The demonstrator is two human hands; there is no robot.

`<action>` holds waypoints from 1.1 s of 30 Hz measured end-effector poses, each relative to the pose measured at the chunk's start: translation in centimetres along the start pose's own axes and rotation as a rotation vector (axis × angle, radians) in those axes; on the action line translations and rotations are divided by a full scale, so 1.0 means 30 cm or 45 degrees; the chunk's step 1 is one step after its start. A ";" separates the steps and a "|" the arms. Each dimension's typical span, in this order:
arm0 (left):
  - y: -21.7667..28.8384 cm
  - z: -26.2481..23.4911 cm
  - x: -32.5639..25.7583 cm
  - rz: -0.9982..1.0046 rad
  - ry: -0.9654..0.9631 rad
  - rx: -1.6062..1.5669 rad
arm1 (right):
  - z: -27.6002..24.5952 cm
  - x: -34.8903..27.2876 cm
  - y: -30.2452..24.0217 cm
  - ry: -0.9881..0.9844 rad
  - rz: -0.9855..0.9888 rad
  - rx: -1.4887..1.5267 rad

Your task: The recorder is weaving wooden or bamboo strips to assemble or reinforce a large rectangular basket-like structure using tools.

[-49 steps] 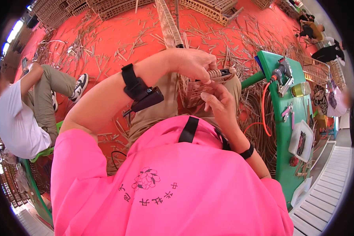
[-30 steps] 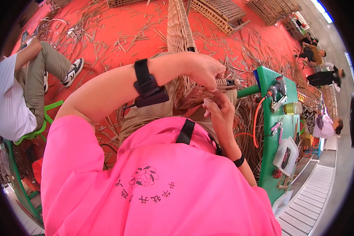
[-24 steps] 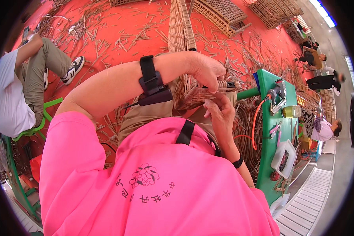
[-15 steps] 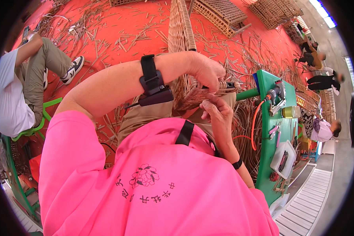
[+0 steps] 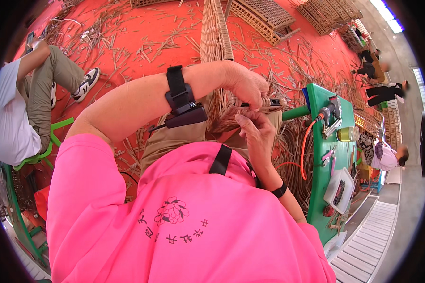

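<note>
A long woven wicker basket (image 5: 216,42) rests on my lap and reaches away over the red floor. My left hand (image 5: 244,86) grips its near rim from above, closed on the weave. Just below it, my right hand (image 5: 256,133) pinches a thin wicker strand (image 5: 264,104) at the basket's near end. A black band with a small black device (image 5: 183,104) is strapped on my left forearm. My pink shirt hides the lower part of the basket.
Cut wicker pieces (image 5: 127,42) litter the red floor. A green workbench (image 5: 327,155) to my right carries an air tool with an orange hose, a jar and a white tray. A seated person (image 5: 19,108) is at the left; more baskets (image 5: 269,16) and people stand farther off.
The view has shifted slightly. My right hand's fingers have worked along the strand at the basket's end; my left hand has stayed on the rim.
</note>
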State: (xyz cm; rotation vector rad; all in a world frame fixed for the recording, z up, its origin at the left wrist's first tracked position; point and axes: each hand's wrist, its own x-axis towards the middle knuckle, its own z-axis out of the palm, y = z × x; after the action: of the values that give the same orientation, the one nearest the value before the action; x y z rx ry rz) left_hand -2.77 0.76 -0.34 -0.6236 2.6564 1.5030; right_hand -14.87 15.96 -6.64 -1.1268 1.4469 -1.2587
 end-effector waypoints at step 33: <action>-0.002 -0.026 -0.014 0.099 -0.018 0.159 | -0.134 -0.037 -0.159 -0.565 -0.198 0.051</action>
State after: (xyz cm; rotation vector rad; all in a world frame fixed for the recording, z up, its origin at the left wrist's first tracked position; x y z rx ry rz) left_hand -2.22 0.24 0.11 -0.5062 2.7671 1.3399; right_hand -18.20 17.45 -1.47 -1.4078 1.0143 -1.0490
